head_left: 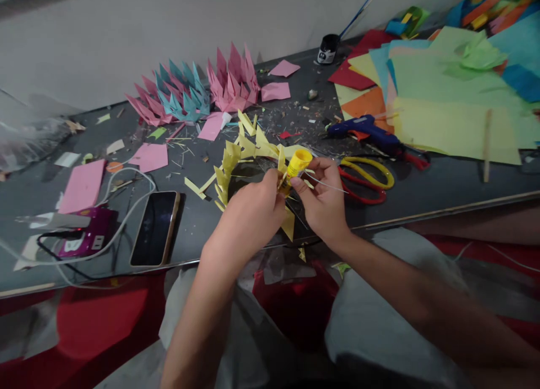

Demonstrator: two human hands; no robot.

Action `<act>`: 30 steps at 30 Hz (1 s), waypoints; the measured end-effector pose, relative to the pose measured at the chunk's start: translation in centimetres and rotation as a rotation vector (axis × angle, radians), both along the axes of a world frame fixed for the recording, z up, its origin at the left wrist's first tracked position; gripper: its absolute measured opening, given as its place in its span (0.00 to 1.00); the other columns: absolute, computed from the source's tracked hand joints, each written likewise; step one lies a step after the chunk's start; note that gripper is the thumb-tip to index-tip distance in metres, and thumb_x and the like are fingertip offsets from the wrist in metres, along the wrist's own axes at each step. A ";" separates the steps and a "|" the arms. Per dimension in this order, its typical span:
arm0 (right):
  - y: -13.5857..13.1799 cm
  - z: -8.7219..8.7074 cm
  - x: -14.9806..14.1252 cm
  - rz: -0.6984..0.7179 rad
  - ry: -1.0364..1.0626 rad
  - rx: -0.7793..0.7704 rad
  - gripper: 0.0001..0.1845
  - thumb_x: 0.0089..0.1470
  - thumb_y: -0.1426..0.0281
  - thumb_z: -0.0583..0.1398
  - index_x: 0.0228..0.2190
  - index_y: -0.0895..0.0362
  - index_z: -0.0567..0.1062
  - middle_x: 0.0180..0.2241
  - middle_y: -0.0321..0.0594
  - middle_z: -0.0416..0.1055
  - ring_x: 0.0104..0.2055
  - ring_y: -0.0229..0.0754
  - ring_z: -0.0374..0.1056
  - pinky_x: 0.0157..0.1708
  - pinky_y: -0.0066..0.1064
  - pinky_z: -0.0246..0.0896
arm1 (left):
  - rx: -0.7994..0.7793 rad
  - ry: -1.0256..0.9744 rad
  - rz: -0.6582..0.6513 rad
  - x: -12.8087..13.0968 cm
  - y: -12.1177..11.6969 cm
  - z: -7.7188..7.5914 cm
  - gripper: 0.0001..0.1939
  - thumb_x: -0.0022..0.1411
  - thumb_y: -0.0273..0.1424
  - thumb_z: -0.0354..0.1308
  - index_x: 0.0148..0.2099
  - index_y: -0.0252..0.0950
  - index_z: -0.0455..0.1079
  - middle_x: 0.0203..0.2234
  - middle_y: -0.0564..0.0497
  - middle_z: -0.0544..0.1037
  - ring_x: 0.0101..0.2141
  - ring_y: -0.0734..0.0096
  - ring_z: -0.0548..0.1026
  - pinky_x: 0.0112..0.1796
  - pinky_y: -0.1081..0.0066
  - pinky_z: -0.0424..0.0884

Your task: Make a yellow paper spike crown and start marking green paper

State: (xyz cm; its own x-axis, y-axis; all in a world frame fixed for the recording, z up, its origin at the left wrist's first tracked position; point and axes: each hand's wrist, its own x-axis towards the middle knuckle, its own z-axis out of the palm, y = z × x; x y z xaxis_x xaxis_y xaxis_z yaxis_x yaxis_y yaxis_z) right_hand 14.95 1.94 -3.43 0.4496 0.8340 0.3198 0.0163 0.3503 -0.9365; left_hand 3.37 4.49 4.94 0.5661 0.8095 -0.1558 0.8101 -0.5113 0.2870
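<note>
Over on the far left, a pink sheet (83, 185) is lying on the grey table (192, 209), and just below it a purple charger (90, 231) is sitting with a red light glowing. Next along, a phone (155, 229) is resting near the front edge, screen dark. Behind it, one pink crown (141, 105) is standing beside a blue crown (183, 99), with another pink crown (233, 85) spiking up to their right. And here's the centre: the yellow crown (230, 159) is standing in a loose ring at the hands, right above the table's front edge. The left hand (255, 203) is curling in at the ring's near right side, thumb close against the glue stick (297, 165); whether it's pinching paper, tube or both, I cannot tell. The glue stick is tilting up and to the right between the hands, and the right hand (323, 195) is pinching it, thumb pressing the tube's side. Just beyond, a black jar (327, 50) is standing at the back, while red-and-yellow scissors (367, 178) are lying beside the right hand. Behind those, a blue glue gun (366, 129) is resting on its side, and at far right a paper pile (447, 77) is spreading out, a wooden stick (487, 146) lying across its front edge.
</note>
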 end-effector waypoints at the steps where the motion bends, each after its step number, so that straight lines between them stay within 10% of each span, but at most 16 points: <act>1: 0.0 0.0 0.0 0.015 -0.018 0.001 0.15 0.50 0.63 0.60 0.36 0.51 0.59 0.36 0.36 0.63 0.38 0.38 0.67 0.39 0.34 0.67 | 0.007 0.020 0.003 -0.1 0.1 0.0 0.12 0.61 0.27 0.43 0.46 0.34 0.60 0.30 0.44 0.75 0.33 0.58 0.75 0.28 0.68 0.65; 16: 0.3 0.4 3.0 0.039 -0.268 -0.098 0.16 0.50 0.68 0.59 0.42 0.53 0.63 0.41 0.41 0.67 0.41 0.41 0.67 0.40 0.37 0.65 | -0.098 -0.032 0.064 -1.0 0.8 0.1 0.19 0.60 0.30 0.43 0.54 0.38 0.62 0.35 0.45 0.78 0.32 0.60 0.75 0.28 0.69 0.66; 30: 0.4 0.3 4.2 0.002 -0.401 -0.171 0.14 0.46 0.72 0.59 0.36 0.53 0.62 0.34 0.36 0.67 0.35 0.39 0.66 0.36 0.33 0.64 | -0.021 -0.029 0.099 -1.9 0.8 1.6 0.16 0.62 0.33 0.42 0.36 0.38 0.71 0.25 0.51 0.75 0.26 0.68 0.70 0.25 0.73 0.57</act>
